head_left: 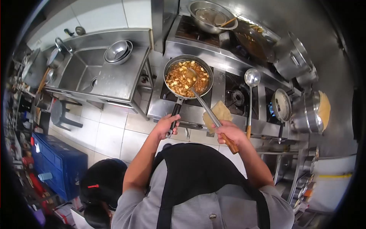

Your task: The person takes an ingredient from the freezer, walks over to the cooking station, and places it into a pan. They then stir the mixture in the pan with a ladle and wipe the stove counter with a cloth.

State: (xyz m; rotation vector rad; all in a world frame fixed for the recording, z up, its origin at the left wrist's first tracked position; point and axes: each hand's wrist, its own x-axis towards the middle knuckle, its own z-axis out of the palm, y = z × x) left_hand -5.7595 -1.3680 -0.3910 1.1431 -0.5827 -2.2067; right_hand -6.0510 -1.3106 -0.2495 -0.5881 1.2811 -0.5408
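Observation:
A round pan (166, 78) sits on the left part of the stove, full of brown sauce with pale, nut-like pieces (179, 78). My left hand (166, 125) is closed around its black handle. My right hand (230, 133) grips the long ladle (207, 110) near its wooden end, and the ladle's bowl is partly sunk in the food. A tan cloth (219, 114) lies at the stove's front edge, beside the ladle's shaft.
Another ladle (252, 78) lies across the middle burner. A small pan (281, 105) sits over a blue flame, with steel pots (307, 114) beyond. Left are a sink (81, 74), a stool (63, 114) and a blue bin (57, 164). A person in black (103, 179) is at the lower left.

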